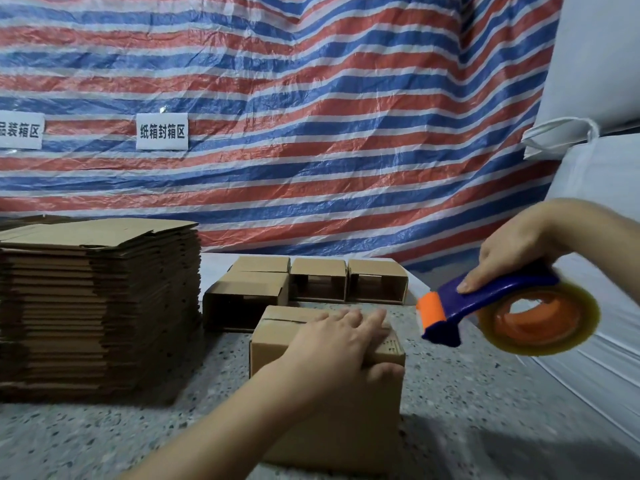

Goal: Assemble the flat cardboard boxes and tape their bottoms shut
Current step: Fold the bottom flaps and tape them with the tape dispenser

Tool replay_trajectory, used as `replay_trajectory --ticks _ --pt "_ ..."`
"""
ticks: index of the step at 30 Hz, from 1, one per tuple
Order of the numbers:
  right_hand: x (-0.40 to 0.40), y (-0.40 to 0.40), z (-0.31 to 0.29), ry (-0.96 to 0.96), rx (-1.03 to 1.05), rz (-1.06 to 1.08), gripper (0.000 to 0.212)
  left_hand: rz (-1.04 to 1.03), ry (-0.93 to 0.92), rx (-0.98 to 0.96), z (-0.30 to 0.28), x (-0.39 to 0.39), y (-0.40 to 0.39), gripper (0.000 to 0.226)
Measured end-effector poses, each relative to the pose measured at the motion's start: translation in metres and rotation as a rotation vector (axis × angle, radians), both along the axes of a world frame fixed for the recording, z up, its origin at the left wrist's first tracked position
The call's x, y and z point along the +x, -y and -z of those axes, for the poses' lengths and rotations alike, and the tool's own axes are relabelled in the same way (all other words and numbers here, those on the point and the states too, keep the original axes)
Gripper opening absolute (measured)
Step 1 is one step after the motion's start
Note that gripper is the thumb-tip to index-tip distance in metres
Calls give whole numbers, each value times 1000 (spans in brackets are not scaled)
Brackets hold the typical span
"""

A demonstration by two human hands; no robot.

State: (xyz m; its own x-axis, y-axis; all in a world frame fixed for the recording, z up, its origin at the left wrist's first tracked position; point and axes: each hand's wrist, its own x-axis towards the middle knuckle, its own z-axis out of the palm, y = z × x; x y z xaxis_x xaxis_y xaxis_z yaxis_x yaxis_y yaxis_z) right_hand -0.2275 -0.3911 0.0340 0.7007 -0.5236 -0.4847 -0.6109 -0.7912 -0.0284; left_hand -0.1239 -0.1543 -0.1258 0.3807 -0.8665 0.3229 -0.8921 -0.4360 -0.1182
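Right hand (512, 251) clamps the blue-and-orange tape dispenser (485, 306) while the left hand (341, 344), fingers spread, pins the brown cardboard box (332, 410); flaps could spring open if pressure slackens.

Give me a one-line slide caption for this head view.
Left hand presses box flaps shut; right hand brings tape dispenser alongside.

The left hand (341, 344) lies flat, palm down, fingers spread and thumb hooked forward. The right hand (512, 251) hangs raised, fingers curled in a grip.
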Motion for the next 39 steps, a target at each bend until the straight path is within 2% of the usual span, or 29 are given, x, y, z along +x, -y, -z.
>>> replay_trajectory --ticks 3,6,8,12,15,18,21,23,25,26,27,28,30,31,32,35,39 --pt "21 -23 32 -51 -260 -59 63 28 20 -18 -2 -2 -1 71" --pt "27 -22 75 -114 -469 -100 58 14 21 -8 -2 -4 -2 70" --pt "20 -9 105 -20 -488 -97 58 3 30 12 -3 -5 -2 72" --pt "11 6 168 394 -594 -104 55 -4 20 19 -4 -6 -1 74" --pt "9 9 213 592 -606 -51 59 -1 18 10 -3 -7 -2 75" --pt "10 7 243 645 -605 -10 64 -1 12 3 -3 -7 -1 74" --pt "7 -6 255 596 -599 -33 63 4 1 -8 -3 -6 -2 74" --pt "5 -16 246 562 -631 -12 70 14 12 -20 -3 -5 -3 74" --pt "6 -29 225 646 -667 46 82 20 25 -25 -3 -5 -2 73" --pt "7 -37 214 741 -598 74 87 20 28 -26 -3 -5 -2 72" --pt "10 -43 204 856 -404 118 90 18 33 -27 -3 -5 -2 72" --pt "13 -49 196 942 -85 200 90 17 39 -29 -3 -5 -2 72" --pt "19 -61 182 904 557 379 86 18 46 -36 -3 -5 -2 70" --pt "20 -65 180 862 737 405 81 20 45 -42 -2 -5 -2 68" --pt "20 -68 179 865 840 415 72 22 46 -47 -2 -5 -1 67" --pt "23 -67 179 983 966 447 40 27 46 -55 -1 -5 -1 66" --pt "24 -69 187 1086 890 434 32 32 63 -77 0 -3 -1 67"
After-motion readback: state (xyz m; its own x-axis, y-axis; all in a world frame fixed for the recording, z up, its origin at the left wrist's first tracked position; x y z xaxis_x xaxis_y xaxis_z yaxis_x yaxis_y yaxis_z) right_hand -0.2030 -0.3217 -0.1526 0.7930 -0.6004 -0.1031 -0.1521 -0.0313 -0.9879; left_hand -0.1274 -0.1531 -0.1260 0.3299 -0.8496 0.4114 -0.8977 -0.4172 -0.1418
